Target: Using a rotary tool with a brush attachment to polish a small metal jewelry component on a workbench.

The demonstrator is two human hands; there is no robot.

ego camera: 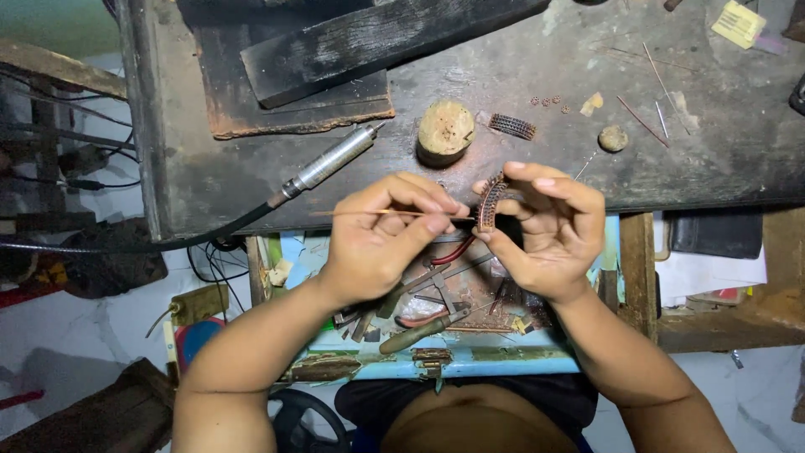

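My left hand [381,235] pinches a thin metal rod [369,212] that lies level, its tip meeting a small curved link-band piece [489,201]. My right hand [545,226] grips that copper-coloured band upright between thumb and fingers. Both hands hover just in front of the dark workbench's [503,75] near edge, above an open drawer [470,361] holding pliers [419,331] and scraps.
On the bench lie a rotary tool handpiece [331,161] with its cable, a round wooden stump [445,131], a second link-band piece [512,127], tiny rings [549,102], thin wires [650,113], a small lump [613,138], dark wood blocks [335,50] and a yellow note [738,23].
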